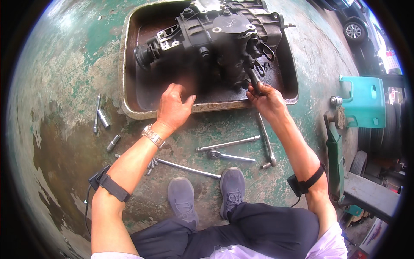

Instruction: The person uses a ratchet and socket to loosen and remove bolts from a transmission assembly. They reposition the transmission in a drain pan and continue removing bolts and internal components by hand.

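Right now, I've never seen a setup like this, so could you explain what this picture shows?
There's no robot: a wide camera on someone's head looks down as they work bare-handed, and its lens bends straight edges. A dark metal assembly sits in a shallow tray on the floor. The right hand grips a dark cylindrical piece beside the assembly. The left hand is at the tray's near side; whether it holds anything is unclear. Near the shoes lie a ratchet and metal bars.
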`<state>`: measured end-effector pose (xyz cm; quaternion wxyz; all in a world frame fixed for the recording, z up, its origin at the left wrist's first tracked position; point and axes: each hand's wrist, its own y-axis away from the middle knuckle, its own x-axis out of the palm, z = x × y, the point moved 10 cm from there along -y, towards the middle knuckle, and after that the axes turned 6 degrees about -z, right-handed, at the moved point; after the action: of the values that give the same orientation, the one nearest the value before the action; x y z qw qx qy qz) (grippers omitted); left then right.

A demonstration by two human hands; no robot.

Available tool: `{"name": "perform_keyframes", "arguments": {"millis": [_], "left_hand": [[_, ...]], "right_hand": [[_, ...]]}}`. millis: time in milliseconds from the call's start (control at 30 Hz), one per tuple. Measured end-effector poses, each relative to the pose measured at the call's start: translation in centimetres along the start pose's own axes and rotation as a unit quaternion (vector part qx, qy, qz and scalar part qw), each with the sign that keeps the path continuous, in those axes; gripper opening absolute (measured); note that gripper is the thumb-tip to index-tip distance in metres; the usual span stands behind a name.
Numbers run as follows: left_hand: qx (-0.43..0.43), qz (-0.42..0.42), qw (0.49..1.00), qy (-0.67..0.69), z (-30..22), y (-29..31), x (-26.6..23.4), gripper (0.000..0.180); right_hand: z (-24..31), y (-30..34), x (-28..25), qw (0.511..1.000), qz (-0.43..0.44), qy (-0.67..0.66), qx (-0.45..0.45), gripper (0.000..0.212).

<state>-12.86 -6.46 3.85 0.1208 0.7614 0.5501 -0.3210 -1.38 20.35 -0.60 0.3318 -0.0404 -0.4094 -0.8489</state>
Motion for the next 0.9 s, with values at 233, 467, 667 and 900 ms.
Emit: {"name": "perform_keyframes", "arguments": {"millis": [233, 467, 667, 900], "left_hand": [[0.006, -0.016, 1.0, 0.01, -0.1, 0.0, -0.2, 0.026], [0.019, -0.023, 1.0, 0.01, -0.3, 0.0, -0.2, 0.025], [0.025, -0.023, 0.999, 0.001, -0.6, 0.1, -0.2, 0.025], [0.03, -0.02, 0.999, -0.011, -0.9, -0.1, 0.0, 0.025]], "right_hand": [[-0.1, 0.0, 0.2, 0.999, -0.036, 0.033, -0.022, 0.016], [1.2, 0.4, 1.5, 0.968, -0.052, 0.22, -0.11, 0.034], [1.7, 0.0, 1.8, 0.916, -0.052, 0.377, -0.131, 0.045], [1.5, -0.3, 0.5, 0.983, -0.019, 0.18, -0.026, 0.025]]}}
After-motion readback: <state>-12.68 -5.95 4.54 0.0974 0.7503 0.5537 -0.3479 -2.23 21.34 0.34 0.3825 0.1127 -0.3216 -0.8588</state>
